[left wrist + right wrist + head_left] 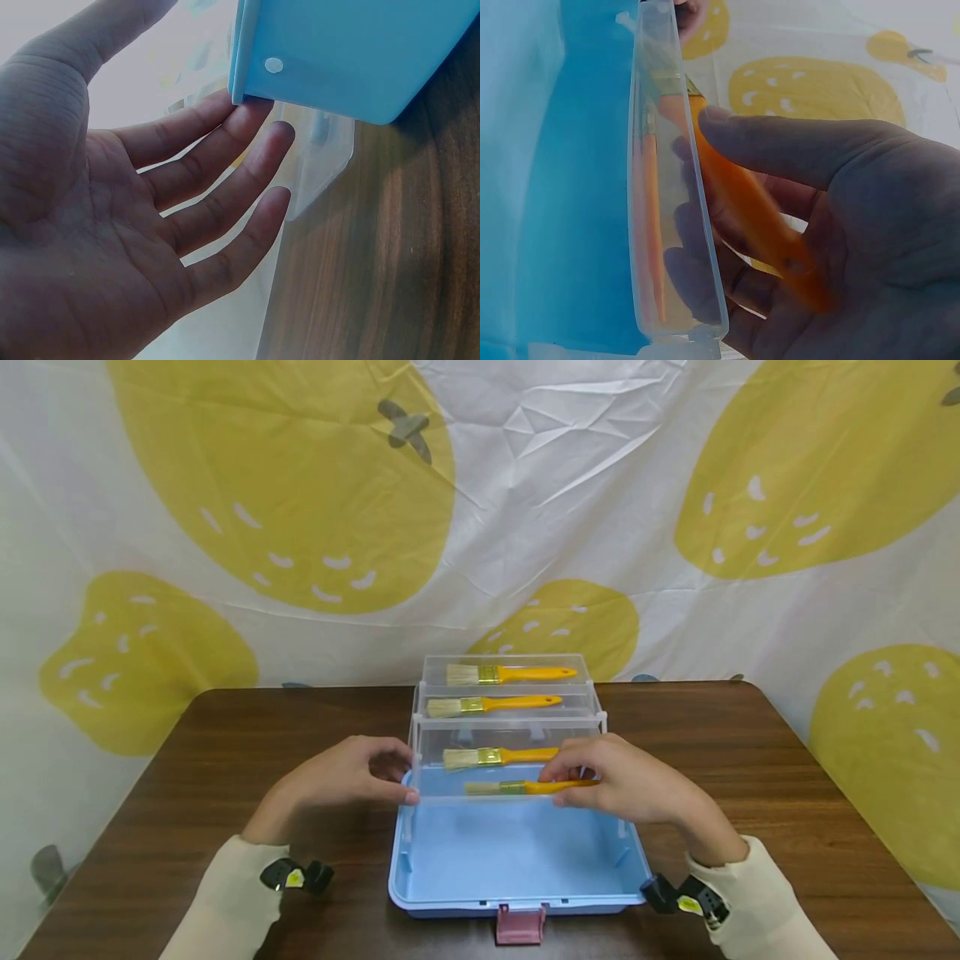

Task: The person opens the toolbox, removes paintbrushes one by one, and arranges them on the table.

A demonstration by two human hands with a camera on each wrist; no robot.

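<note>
A light blue toolbox (517, 852) stands open, with clear trays (510, 724) raised at its back. My right hand (626, 777) pinches the orange handle of a paintbrush (517, 788) (739, 191) between thumb and fingers, at the front tray. Another paintbrush (502, 757) is just behind it. Farther up, one paintbrush (495, 704) lies in the middle tray and one paintbrush (510, 674) in the top tray. At the box's left side is my left hand (348, 781). Its fingers (217, 202) are loosely extended, and some tips touch the blue rim in the left wrist view.
The box stands on a dark brown wooden table (300, 727). A pink latch (520, 925) hangs down at the box front. Behind the table hangs a white curtain (525, 527) with a yellow fruit print.
</note>
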